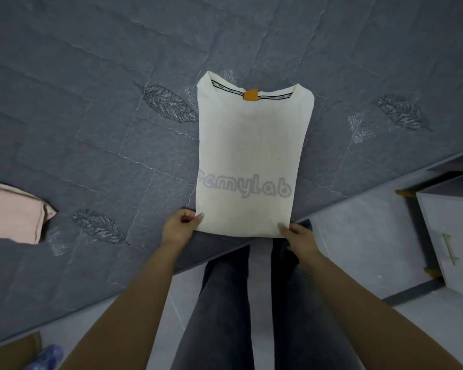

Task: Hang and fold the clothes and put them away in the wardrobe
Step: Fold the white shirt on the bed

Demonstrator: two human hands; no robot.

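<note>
A white T-shirt (251, 156) lies in the middle of the frame on a bed with a grey-blue quilted cover (91, 76). The shirt is folded into a long narrow shape, with the sides turned under. Its collar is at the upper end, where an orange label (250, 95) sits at the neck, and grey letters show faintly through the cloth in the lower part. The lower hem reaches the edge of the bed, close to the person.

The left hand (179, 227) holds the lower left corner of the shirt; its grip is narrow, with the thumb on top of the cloth and the fingers curled beside it. The right hand (296, 235) holds the lower right corner in the same manner, the thumb lying on the cloth and the other fingers under or behind the hem, so I cannot see them well.

At the left edge of the frame a pink garment (14, 212) lies on the bed, well apart from the shirt. At the right side stands a pale cabinet (449, 222) with a metal handle, on the grey tiled floor (358, 249). In the lower left corner there is a blue object (47, 356), too blurred to tell what it is.
</note>
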